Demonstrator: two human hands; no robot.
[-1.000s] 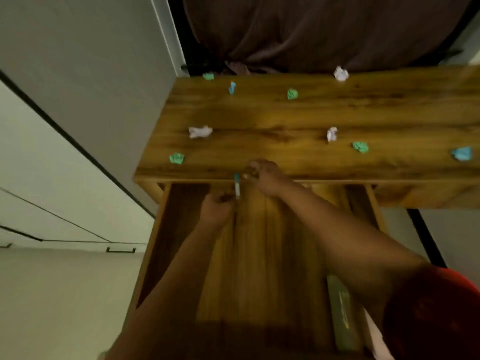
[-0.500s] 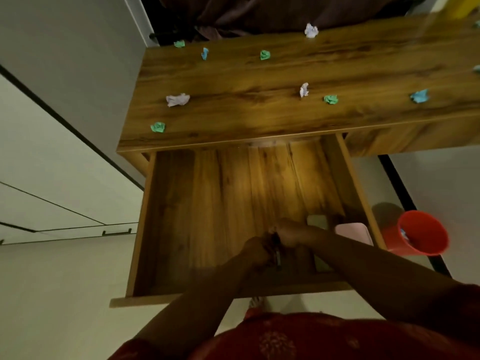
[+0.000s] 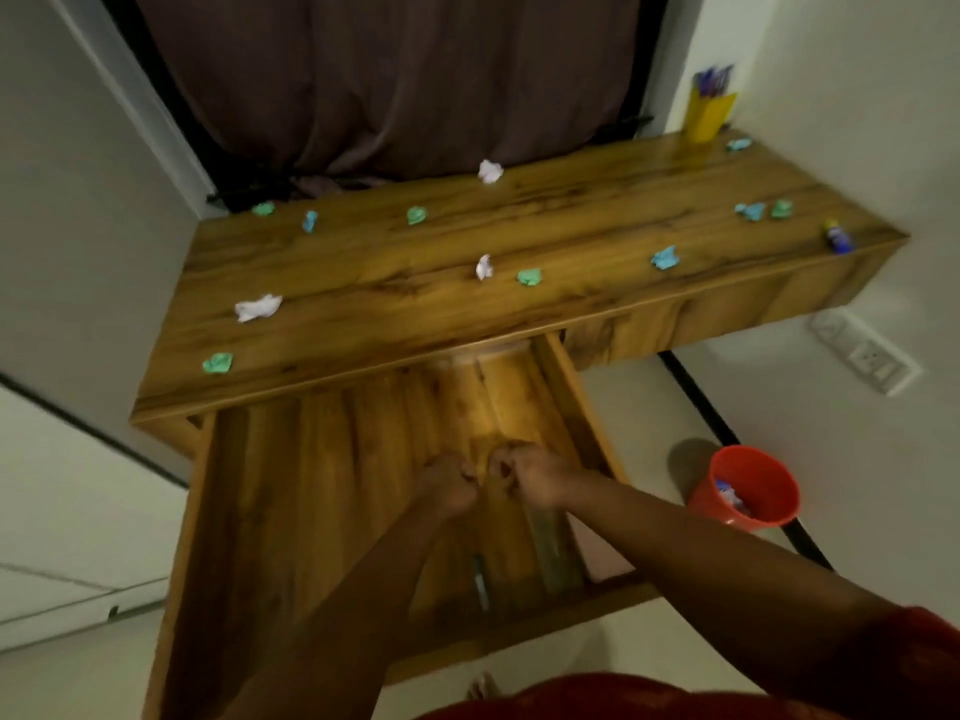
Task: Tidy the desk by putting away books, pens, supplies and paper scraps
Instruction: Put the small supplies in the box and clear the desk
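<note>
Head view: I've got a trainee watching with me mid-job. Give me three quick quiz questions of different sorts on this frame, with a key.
1. True or false: the drawer under the desk is pulled open.
2. Multiple choice: where does the pen lie? A. on the desk top; B. on the drawer floor near its front; C. in the red bin.
3. Fill in: the yellow holder stands at the desk's far ____ corner.

Key: 1 true; 2 B; 3 right. Both the left hand and the right hand are over the drawer with fingers curled, and the pen lies apart from them.
</note>
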